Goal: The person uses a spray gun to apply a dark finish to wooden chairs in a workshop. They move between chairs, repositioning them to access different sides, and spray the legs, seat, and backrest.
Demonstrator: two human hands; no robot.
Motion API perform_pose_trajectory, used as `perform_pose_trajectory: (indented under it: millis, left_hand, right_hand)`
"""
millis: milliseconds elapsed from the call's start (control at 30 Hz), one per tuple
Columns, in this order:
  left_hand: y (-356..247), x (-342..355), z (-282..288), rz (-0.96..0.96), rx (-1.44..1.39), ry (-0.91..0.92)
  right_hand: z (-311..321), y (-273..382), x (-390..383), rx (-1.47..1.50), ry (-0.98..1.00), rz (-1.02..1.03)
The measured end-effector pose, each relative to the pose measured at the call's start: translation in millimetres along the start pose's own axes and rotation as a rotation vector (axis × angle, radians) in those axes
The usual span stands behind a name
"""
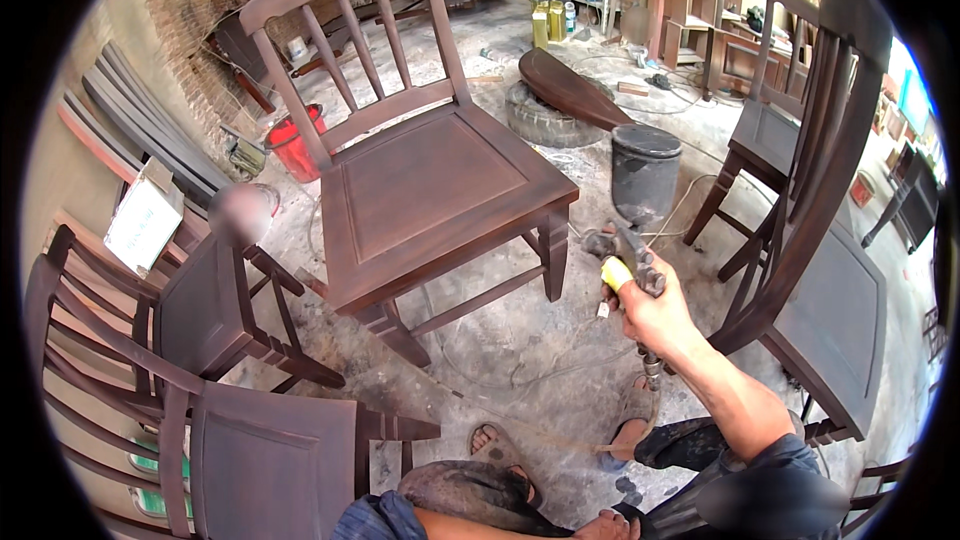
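My right hand (655, 305) is wrapped round a spray gun (630, 245), with a yellow covering on one finger. Its hose fitting (651, 370) hangs below the hand. To the left of the gun, a dark brown wooden chair (440, 175) stands upright, its seat facing me and its slatted back at the far side. The gun is apart from this chair. My left hand (607, 526) is low at the bottom edge against my dark clothing, fingers curled; whatever they may hold is hidden.
More brown chairs stand at lower left (275, 450), left (205, 305) and right (830, 280). Behind the gun are a dark bucket (645, 175) and a tyre (545, 125) bearing a brown wooden piece (570, 90). A red bucket (292, 145) stands back left. Hoses cross the floor.
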State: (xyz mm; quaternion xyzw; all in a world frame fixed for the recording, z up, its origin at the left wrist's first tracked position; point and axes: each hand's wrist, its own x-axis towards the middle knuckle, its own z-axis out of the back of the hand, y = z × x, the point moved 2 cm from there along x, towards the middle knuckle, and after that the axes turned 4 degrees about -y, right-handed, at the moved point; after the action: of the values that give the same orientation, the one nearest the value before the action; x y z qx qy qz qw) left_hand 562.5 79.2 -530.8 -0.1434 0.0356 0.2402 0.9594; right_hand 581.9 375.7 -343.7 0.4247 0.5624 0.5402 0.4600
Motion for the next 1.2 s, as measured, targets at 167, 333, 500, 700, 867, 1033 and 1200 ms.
perform_pose_trajectory:
  millis: [167,333,500,700,867,1033,1200]
  left_hand:
    - [-2,2,-3,0.026,-0.042,0.054]
    - [-1,3,0,-0.025,0.008,0.024]
    - [0,2,1,-0.013,-0.055,-0.001]
    - [-1,-1,4,-0.021,0.019,-0.08]
    - [-3,17,-14,0.042,-0.058,-0.033]
    - [-7,24,-15,0.021,-0.013,-0.033]
    - [-10,19,-17,0.044,0.008,-0.029]
  right_hand:
    - [9,0,7,-0.1,-0.114,0.141]
    - [-9,-9,-6,-0.074,-0.006,0.152]
    - [-42,-17,-26,-0.067,0.166,0.193]
    - [-53,-29,-20,-0.164,0.188,0.23]
    - [-47,-6,-17,-0.16,0.074,0.228]
    - [-62,-3,-34,-0.124,0.193,0.091]
    - [-111,-31,-46,-0.162,0.385,0.249]
